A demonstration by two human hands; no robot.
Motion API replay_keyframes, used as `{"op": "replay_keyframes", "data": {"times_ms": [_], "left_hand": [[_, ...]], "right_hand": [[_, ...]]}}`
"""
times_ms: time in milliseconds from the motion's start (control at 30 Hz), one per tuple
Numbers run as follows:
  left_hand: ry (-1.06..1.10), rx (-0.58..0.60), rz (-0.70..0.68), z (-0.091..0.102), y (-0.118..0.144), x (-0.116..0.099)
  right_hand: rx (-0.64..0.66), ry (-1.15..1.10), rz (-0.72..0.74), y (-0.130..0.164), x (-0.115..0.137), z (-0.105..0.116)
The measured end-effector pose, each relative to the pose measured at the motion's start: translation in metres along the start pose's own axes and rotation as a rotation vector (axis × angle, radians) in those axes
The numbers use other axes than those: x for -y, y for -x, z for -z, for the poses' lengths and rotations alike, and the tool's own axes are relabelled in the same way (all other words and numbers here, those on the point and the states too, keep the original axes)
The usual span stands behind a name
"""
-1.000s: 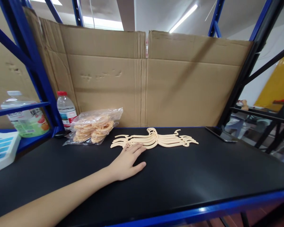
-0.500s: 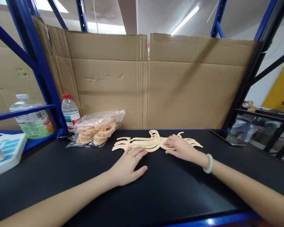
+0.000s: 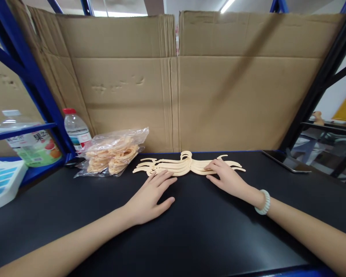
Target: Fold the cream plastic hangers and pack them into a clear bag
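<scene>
Clothes hangers (image 3: 175,168), cream-coloured, lie overlapped at the far middle of the worktop (image 3: 202,234). The left hand (image 3: 148,198) is spread at their left part; the right hand (image 3: 226,179) is at their right part, pinching or not, I cannot tell.

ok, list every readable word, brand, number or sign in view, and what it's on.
"果": label of the large white-capped bottle; the writing around it is unclear and the smaller print too blurred to read.
Red-capped bottle: label print too small and blurred.
Beige clothes hangers, clear plastic bag: no text I can make out.
No readable numbers or signs.
</scene>
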State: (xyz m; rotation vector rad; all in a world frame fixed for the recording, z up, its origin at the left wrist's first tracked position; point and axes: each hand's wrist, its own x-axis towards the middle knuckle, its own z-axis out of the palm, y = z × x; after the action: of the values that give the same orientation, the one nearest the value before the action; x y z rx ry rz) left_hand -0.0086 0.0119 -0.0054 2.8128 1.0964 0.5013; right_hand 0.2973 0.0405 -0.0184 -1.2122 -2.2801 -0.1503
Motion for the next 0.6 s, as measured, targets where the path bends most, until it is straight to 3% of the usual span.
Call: {"op": "replay_keyframes", "data": {"times_ms": [133,300,600], "left_hand": [[0.086,0.012,-0.088,0.005,0.007,-0.013],[0.258,0.009,-0.082,0.009,0.011,-0.020],[0.551,-0.150,0.121,0.006,0.006,-0.016]], "right_hand": [[0.013,-0.102,-0.032,0.001,-0.004,0.002],[0.042,-0.127,-0.087,-0.001,-0.005,0.001],[0.002,-0.194,-0.105,-0.003,0.007,0.011]]}}
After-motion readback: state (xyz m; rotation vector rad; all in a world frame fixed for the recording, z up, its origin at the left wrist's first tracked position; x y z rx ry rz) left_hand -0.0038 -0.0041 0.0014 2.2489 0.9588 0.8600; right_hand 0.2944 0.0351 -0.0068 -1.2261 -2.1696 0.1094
